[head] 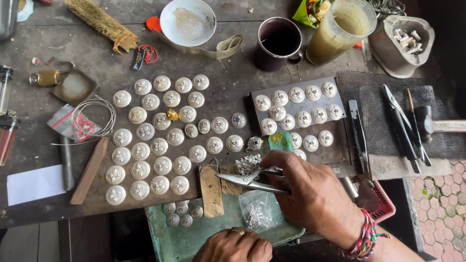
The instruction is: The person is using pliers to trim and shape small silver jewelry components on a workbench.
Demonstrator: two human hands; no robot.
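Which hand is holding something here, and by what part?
The right hand grips metal shears by the handles, blades pointing left. The left hand holds nothing visible.

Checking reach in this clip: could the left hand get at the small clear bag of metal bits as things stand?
Probably yes. The left hand rests empty at the near edge, the clear bag lies just beyond it on the green tray, and nothing stands between them. The right hand with its shears sits farther back.

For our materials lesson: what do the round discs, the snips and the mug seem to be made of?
Round discs: probably silvery metal, pale embossed sheen. Snips in the right hand: bare steel, bright grey glint. Mug: likely glazed ceramic, dark glossy wall.
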